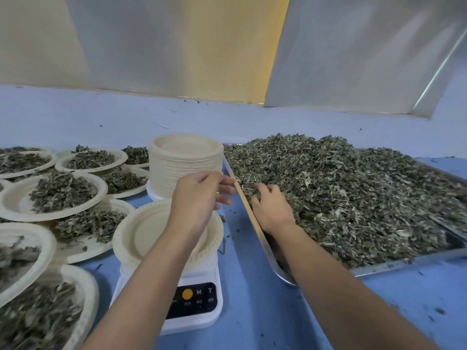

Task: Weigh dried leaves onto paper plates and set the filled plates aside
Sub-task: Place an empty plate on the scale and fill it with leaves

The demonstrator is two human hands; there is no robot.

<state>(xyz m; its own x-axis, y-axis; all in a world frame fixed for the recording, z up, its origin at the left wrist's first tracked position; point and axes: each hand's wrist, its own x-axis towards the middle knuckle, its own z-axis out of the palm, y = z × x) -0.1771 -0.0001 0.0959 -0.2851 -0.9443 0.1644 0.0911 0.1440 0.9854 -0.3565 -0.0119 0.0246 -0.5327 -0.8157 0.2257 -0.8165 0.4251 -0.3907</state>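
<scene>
An empty paper plate [144,233] sits on the white digital scale [199,306] at the centre. My left hand [199,195] hovers above that plate with its fingers loosely extended toward the tray, holding nothing I can see. My right hand [271,205] digs into the near left part of the big heap of dried leaves [353,193], its fingers curled into the leaves. The heap fills a metal tray [394,265] on the right.
A tall stack of empty paper plates [185,162] stands behind the scale. Several filled plates [60,193] cover the blue table [252,299] on the left. Loose leaf bits lie scattered on the table. A wall rises behind.
</scene>
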